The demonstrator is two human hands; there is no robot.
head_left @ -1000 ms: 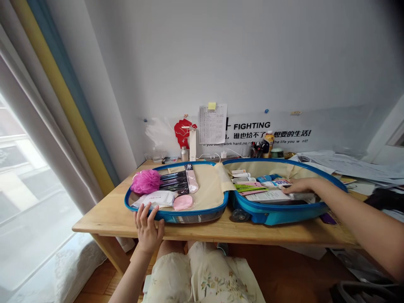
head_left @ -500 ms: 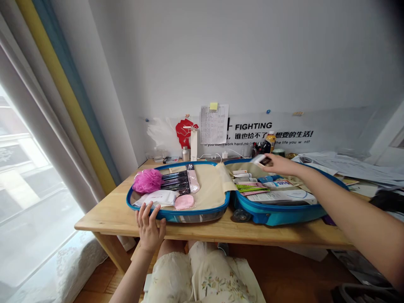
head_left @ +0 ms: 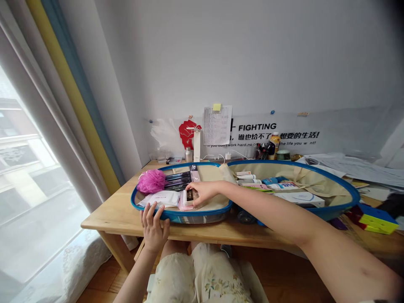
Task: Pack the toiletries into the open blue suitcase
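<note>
An open blue suitcase (head_left: pixel 205 213) lies on the wooden table, both halves spread flat. My right hand (head_left: pixel 205 190) reaches across into the left half, its fingers closed on a small pack with a black label (head_left: pixel 191 195). The pack is over the pink pad (head_left: pixel 182 205); whether it touches the pad I cannot tell. My left hand (head_left: pixel 154 229) rests with fingers apart on the near rim, beside a white soft packet (head_left: pixel 160 198). Behind that packet sit a pink bath puff (head_left: pixel 151 181) and several slim dark packets (head_left: pixel 177 181).
The suitcase's right half holds tubes, a white box (head_left: pixel 299 199) and a blue bottle (head_left: pixel 269 181). A puzzle cube (head_left: pixel 378 219) and papers (head_left: pixel 344 164) lie to the right. Along the wall stand an orange-capped bottle (head_left: pixel 274 145) and a silver bottle (head_left: pixel 188 155).
My right hand has carried the small pack from above the suitcase's right half leftward and down into the left half. My left hand stays on the rim.
</note>
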